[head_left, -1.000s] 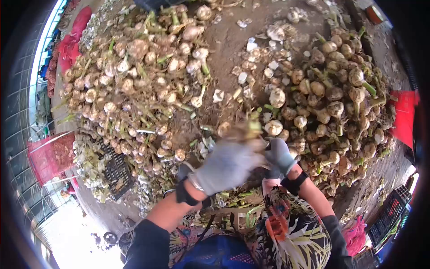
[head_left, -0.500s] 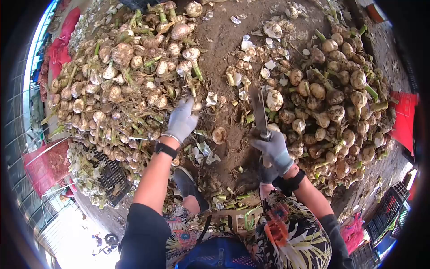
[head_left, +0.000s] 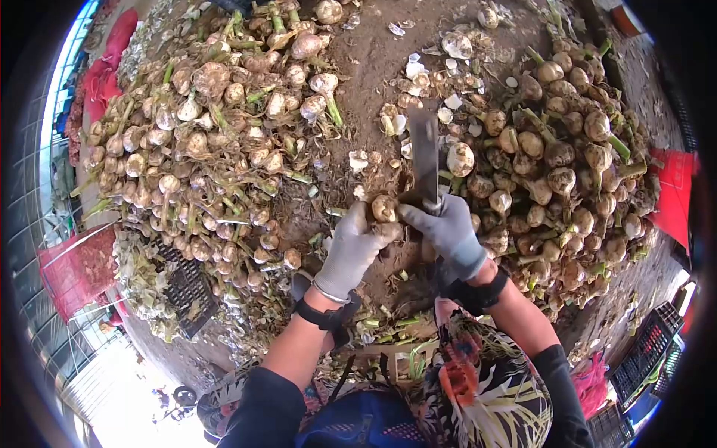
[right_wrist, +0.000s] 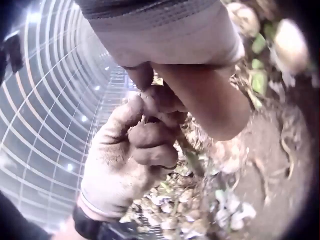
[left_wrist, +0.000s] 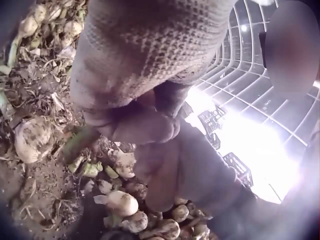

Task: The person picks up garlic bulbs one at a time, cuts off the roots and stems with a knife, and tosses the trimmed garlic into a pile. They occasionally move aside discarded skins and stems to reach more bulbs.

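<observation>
In the head view my gloved left hand (head_left: 349, 252) grips a garlic bulb (head_left: 385, 208) between thumb and fingers, over the soil in the middle. My gloved right hand (head_left: 452, 235) holds a knife (head_left: 424, 153) by its handle, the broad blade standing up and away from me. The right thumb reaches across to the bulb, and the two hands are close together. In the left wrist view the left glove (left_wrist: 145, 55) covers most of the bulb. The right wrist view has the left hand's curled fingers (right_wrist: 155, 142) close beneath the right hand.
A large heap of stemmed garlic (head_left: 202, 142) lies at left, another heap (head_left: 553, 179) at right. Loose peelings (head_left: 414, 67) are scattered on the soil between them. A black crate (head_left: 187, 287) is at lower left, and red netting (head_left: 672, 194) at far right.
Half a second ago my left hand was reaching at the left heap; it has come back to the middle with a garlic bulb. The right hand and knife have shifted slightly left.
</observation>
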Demonstrator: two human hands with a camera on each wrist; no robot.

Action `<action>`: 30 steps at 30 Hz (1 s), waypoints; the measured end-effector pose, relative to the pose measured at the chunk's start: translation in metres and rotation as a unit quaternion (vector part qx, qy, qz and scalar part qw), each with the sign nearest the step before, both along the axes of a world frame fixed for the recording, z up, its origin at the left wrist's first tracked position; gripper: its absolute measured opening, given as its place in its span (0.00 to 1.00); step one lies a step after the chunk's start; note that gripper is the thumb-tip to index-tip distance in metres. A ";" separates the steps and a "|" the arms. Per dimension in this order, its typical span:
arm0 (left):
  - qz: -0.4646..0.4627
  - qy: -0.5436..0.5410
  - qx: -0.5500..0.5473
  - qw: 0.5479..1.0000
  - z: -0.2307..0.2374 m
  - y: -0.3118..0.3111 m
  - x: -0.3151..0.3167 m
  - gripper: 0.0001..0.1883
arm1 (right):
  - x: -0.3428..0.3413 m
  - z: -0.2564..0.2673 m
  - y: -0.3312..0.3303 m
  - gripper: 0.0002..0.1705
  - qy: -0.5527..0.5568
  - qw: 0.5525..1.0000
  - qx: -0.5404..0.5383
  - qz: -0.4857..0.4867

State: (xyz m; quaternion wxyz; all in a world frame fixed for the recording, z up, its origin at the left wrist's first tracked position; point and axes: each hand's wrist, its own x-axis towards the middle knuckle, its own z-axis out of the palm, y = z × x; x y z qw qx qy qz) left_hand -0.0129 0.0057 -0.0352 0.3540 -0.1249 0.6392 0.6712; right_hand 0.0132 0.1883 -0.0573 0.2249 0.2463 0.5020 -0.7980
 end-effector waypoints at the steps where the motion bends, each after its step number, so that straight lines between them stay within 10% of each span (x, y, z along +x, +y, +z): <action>1: -0.001 -0.028 -0.021 0.999 0.008 0.000 -0.002 0.16 | 0.004 0.003 0.003 0.13 0.097 0.979 0.171 0.047; 3: 0.003 0.023 -0.024 0.999 0.005 -0.003 0.001 0.15 | 0.011 0.007 0.006 0.15 0.292 0.844 0.436 0.107; 6: -0.031 0.094 -0.056 0.994 -0.024 -0.034 0.020 0.13 | 0.019 0.020 0.006 0.12 0.285 0.773 0.509 0.249; 12: 0.075 0.088 -0.018 0.993 -0.011 -0.026 0.021 0.13 | 0.018 0.021 0.008 0.11 0.267 0.774 0.509 0.265; 17: -0.111 0.000 -0.050 0.993 0.015 -0.026 0.001 0.31 | 0.022 -0.014 0.021 0.04 0.121 0.791 0.531 0.279; 20: -0.142 0.217 -0.054 0.964 0.017 -0.013 0.011 0.31 | 0.038 -0.035 0.034 0.12 0.089 0.893 0.408 0.168; 22: -0.131 0.152 -0.053 0.978 0.021 -0.006 0.008 0.21 | 0.033 -0.029 0.031 0.14 0.129 0.910 0.360 0.158; 29: -0.429 0.563 -0.289 0.644 0.034 0.004 0.002 0.05 | 0.033 -0.015 0.017 0.19 0.084 0.893 0.326 0.298; 30: -0.348 0.558 -0.234 0.716 0.038 0.020 0.007 0.05 | 0.045 -0.049 0.017 0.20 0.009 0.854 0.380 0.354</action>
